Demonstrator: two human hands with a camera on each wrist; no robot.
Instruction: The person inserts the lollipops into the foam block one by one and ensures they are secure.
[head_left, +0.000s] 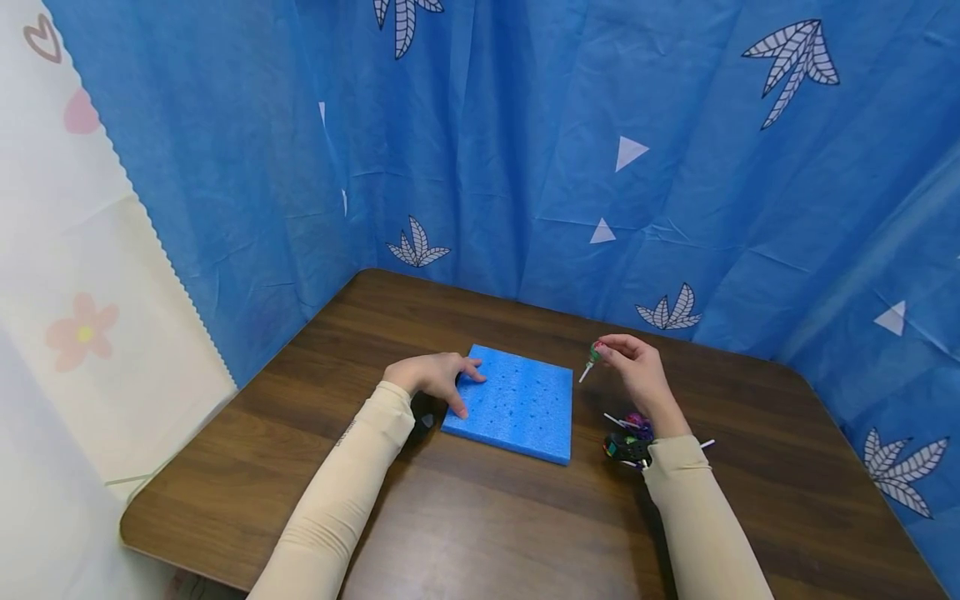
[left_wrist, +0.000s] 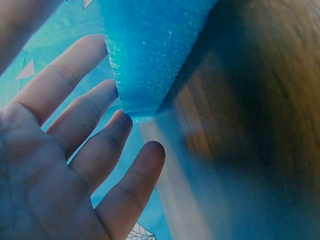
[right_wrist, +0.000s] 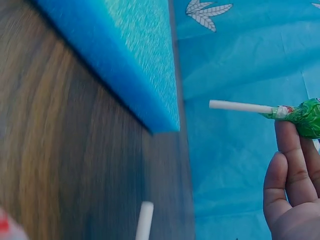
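Observation:
A blue foam block (head_left: 517,404) with several small holes in its top lies flat on the table. At its left edge my left hand (head_left: 438,377) rests with fingers spread; in the left wrist view the fingertips (left_wrist: 111,90) meet the block's side. Just beyond the block's right side, my right hand (head_left: 633,367) pinches a lollipop (head_left: 592,357) by its wrapped head, the white stick slanting down to the left. Its green wrapper (right_wrist: 309,119) shows clearly in the right wrist view, stick pointing toward the foam.
Several wrapped lollipops (head_left: 636,423) lie in a loose pile under my right wrist, partly hidden by it, their white sticks pointing different ways. The brown wooden table (head_left: 510,525) has rounded corners. A blue curtain (head_left: 525,167) hangs along its back, a pale one (head_left: 82,250) at the left.

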